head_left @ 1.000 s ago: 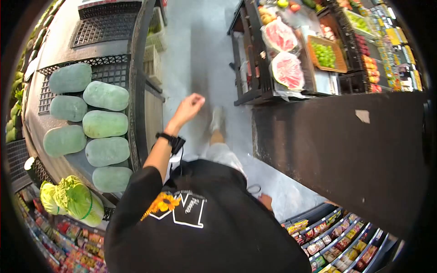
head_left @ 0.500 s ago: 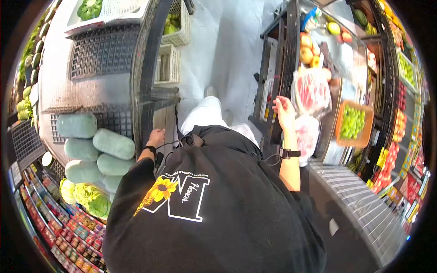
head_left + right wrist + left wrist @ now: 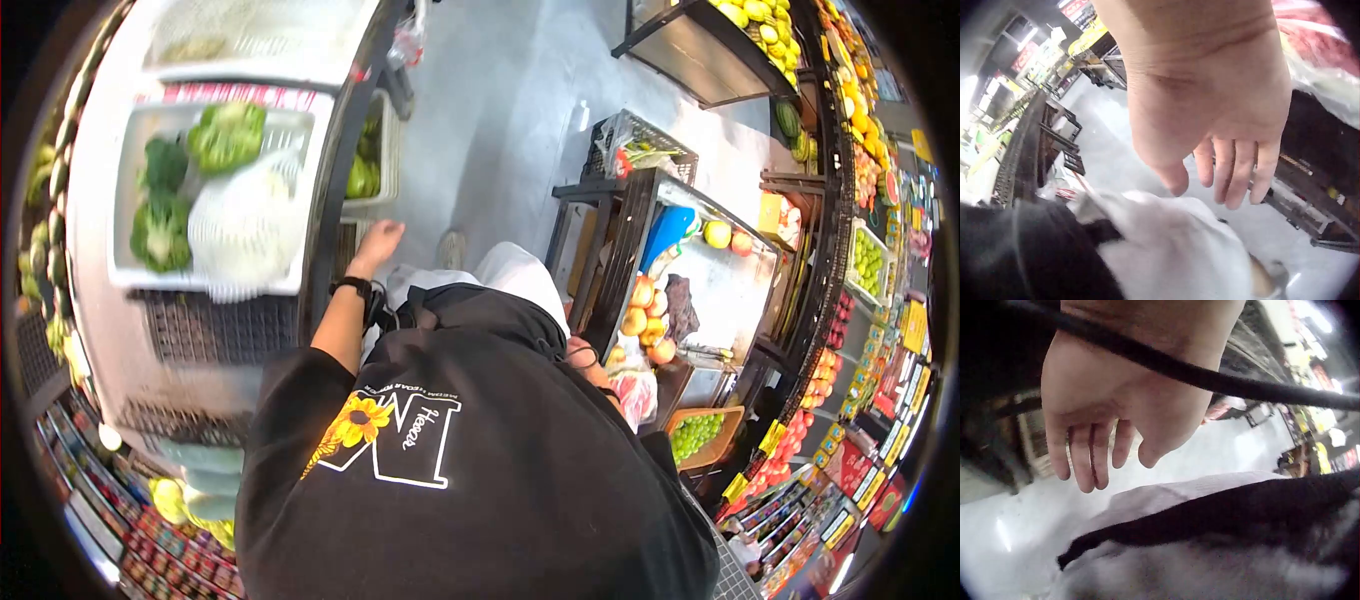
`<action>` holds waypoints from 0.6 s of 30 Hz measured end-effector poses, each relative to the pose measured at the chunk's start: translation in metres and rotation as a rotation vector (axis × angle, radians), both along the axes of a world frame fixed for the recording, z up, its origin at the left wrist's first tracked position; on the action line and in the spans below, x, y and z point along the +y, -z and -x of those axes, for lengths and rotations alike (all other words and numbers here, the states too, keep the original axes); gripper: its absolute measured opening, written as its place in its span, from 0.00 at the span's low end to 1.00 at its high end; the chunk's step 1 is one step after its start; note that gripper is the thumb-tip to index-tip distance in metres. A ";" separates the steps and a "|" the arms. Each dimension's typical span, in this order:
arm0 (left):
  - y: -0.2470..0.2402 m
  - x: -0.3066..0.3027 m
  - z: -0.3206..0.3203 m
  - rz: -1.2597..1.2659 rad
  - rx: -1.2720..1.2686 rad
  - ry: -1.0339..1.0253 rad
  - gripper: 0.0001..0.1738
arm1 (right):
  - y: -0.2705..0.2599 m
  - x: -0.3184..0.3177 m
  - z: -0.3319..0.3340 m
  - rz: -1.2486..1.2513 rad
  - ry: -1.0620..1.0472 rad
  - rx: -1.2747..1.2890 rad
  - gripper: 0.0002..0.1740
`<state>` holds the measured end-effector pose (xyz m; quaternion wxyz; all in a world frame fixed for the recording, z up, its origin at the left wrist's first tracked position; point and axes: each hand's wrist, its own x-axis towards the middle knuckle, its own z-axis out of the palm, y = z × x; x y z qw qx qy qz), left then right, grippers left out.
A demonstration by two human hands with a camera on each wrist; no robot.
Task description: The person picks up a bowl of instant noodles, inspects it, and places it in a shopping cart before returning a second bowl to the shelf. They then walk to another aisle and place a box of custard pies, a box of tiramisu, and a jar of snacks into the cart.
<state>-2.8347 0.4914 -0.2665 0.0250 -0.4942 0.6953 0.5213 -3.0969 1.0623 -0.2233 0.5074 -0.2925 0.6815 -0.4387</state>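
Note:
My left hand (image 3: pixel 378 245) hangs in front of the body with nothing in it, beside the dark edge of the left produce stand (image 3: pixel 335 150). Its fingers (image 3: pixel 1085 465) are loosely bent in the left wrist view, and a black cable crosses the wrist. Low by the right hip is my right hand (image 3: pixel 582 352), partly hidden by the black shirt (image 3: pixel 480 480). The right wrist view shows that palm (image 3: pixel 1210 112) bare, its fingers hanging relaxed. Plastic-wrapped cut fruit with red flesh (image 3: pixel 635 395) lies on the right stand close to this hand.
A white tray (image 3: pixel 120 200) of green vegetables sits on the left stand, with pale green melons (image 3: pixel 205 470) nearer me. On the right are round orange fruits (image 3: pixel 640 310), a basket of green grapes (image 3: pixel 735 425) and a black crate (image 3: pixel 685 160). Grey floor (image 3: pixel 490 110) runs between the stands.
The person has walked forward along the aisle, so the stands have slid back past the body. Since half a second ago the left hand has swung forward and the right hand back to the hip.

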 end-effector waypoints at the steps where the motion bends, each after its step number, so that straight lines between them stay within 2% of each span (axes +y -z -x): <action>1: -0.007 -0.029 0.051 0.025 0.050 -0.008 0.28 | -0.007 -0.016 0.006 -0.081 0.137 -0.144 0.11; 3: -0.123 -0.078 0.163 -0.140 0.204 -0.025 0.24 | -0.051 -0.071 0.015 -0.301 0.156 0.098 0.10; 5: -0.161 -0.119 0.246 -0.096 0.362 0.013 0.21 | 0.006 -0.073 0.021 -0.231 0.195 0.178 0.08; 7: -0.170 -0.154 0.322 -0.054 0.475 0.046 0.20 | 0.066 -0.079 0.032 -0.094 0.244 0.285 0.07; 11: -0.094 -0.228 0.404 0.072 0.292 0.272 0.17 | 0.046 -0.184 0.117 -0.526 0.428 0.025 0.18; 12: -0.053 -0.251 0.403 0.008 0.249 0.324 0.18 | 0.027 -0.215 0.143 -0.532 0.532 -0.137 0.20; 13: -0.042 -0.269 0.400 -0.034 0.128 0.394 0.21 | 0.009 -0.242 0.162 -0.534 0.638 -0.305 0.22; 14: -0.033 -0.282 0.396 0.269 -0.040 0.565 0.23 | 0.011 -0.269 0.196 -0.516 0.700 -0.415 0.22; 15: -0.048 -0.301 0.408 0.105 -0.285 0.709 0.24 | 0.023 -0.290 0.226 -0.501 0.764 -0.522 0.22; 16: -0.055 -0.315 0.409 0.029 -0.292 0.684 0.24 | 0.033 -0.309 0.259 -0.360 0.866 -0.517 0.20; 18: -0.037 -0.348 0.417 -0.085 -0.332 0.468 0.23 | 0.040 -0.345 0.334 -0.090 1.038 -0.500 0.16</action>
